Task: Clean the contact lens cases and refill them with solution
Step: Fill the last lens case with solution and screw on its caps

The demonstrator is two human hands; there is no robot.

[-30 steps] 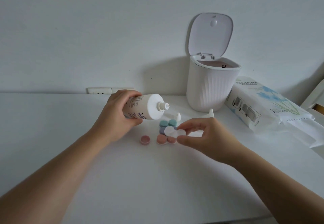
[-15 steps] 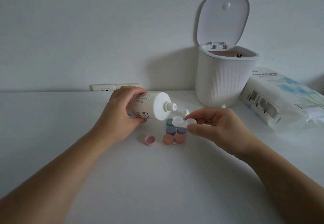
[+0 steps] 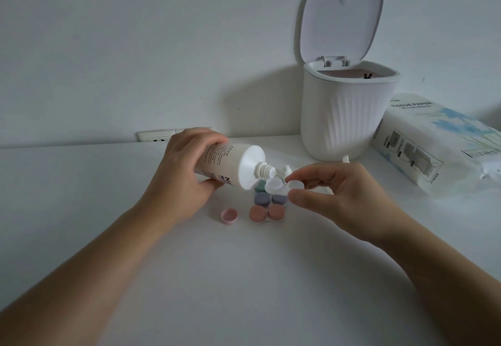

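Left hand grips a tilted bottle, nozzle just beside the clear case pinched by right hand above the tabletop.

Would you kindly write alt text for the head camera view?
The left hand tips an uncapped solution bottle toward a clear lens case pinched by the right hand, above three coloured cases on a white table.
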